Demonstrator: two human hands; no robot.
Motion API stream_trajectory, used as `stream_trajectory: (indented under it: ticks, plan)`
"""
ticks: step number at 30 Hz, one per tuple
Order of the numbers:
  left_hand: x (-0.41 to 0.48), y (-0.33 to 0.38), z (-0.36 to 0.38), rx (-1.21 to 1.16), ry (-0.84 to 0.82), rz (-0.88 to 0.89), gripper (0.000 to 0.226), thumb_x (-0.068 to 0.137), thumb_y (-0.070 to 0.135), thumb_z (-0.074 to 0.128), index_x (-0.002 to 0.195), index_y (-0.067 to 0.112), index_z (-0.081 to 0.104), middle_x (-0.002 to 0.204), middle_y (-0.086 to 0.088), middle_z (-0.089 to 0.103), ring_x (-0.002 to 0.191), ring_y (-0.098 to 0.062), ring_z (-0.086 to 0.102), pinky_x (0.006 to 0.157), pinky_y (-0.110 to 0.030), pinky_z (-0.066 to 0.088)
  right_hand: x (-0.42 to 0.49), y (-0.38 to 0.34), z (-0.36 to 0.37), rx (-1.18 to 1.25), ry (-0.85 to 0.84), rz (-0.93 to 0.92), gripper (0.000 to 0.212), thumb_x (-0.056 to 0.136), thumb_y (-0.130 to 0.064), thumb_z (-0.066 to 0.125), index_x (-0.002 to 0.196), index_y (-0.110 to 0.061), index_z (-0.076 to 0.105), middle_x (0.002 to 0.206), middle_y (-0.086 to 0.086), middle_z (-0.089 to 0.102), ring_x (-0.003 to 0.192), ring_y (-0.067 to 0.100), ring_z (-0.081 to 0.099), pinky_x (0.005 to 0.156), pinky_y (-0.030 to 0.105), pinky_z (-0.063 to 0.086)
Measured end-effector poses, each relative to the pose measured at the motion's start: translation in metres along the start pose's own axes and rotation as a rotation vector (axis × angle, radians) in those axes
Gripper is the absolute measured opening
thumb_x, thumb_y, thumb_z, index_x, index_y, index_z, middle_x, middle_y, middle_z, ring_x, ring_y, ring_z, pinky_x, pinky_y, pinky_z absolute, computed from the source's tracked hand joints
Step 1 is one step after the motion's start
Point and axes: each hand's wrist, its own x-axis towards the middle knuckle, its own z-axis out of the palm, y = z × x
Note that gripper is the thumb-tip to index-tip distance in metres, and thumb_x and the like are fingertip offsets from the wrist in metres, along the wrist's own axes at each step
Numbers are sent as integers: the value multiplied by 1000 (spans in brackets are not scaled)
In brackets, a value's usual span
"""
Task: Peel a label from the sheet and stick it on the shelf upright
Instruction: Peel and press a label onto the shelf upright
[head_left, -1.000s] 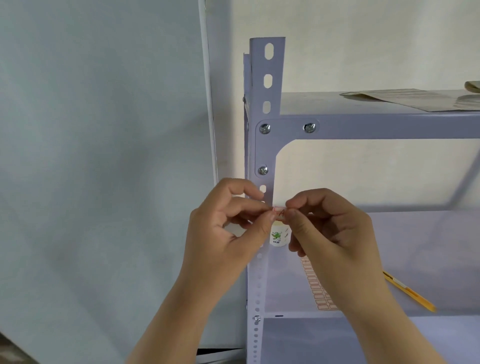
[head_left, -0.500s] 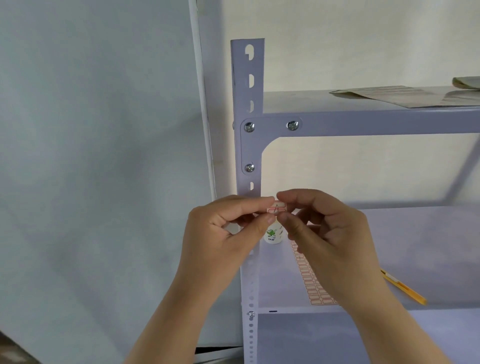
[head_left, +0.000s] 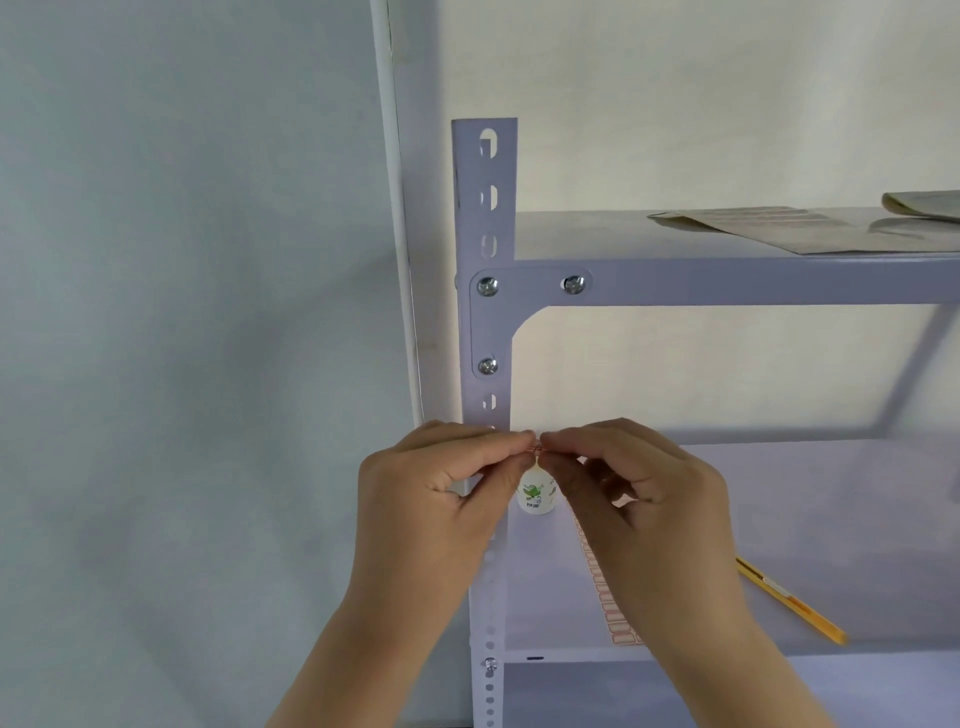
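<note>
Red-edged label (head_left: 537, 448) sits pinched between both hands beside upright (head_left: 487, 332).

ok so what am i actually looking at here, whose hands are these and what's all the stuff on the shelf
There is no machine here: a person wears a camera on the head, so you see their own two bare hands from above and behind. The left hand and right hand meet in front of a grey metal shelf upright, pinching a small red-edged label between their fingertips. On the shelf board behind them stand a small white bottle with a green picture, a label sheet partly hidden by the right hand, and a yellow pen-like stick. Some papers lie on the board above.
</note>
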Motion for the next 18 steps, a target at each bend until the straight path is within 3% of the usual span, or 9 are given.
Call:
stream_trajectory:
  ticks: [5, 11, 18]
  plan:
    - [4, 1, 0, 53, -4, 78, 15, 79, 13, 81, 92, 21, 82, 85, 19, 73, 78, -2, 69, 73, -13, 55, 0, 1, 2, -27, 27, -31, 10, 85, -10, 70, 91, -15, 77, 83, -7, 71, 65, 2, 59, 60, 8, 43]
    - [8, -3, 1, 48, -44, 123, 9, 84, 21, 73, 85, 16, 81, 85, 4, 67, 76, -7, 63, 70, -12, 49, 0, 3, 3, 3, 49, -52, 7, 86, -12, 69, 87, -14, 76, 86, -3, 64, 70, 9, 59, 60, 15, 46]
    - [-1, -8, 2, -237, -146, 4, 12, 86, 10, 71, 85, 20, 78, 83, 9, 74, 76, -13, 71, 69, -21, 55, -2, 2, 2, 131, -56, -9, 18, 87, -9, 51, 81, -21, 63, 83, -11, 60, 73, 9, 59, 62, 13, 44]
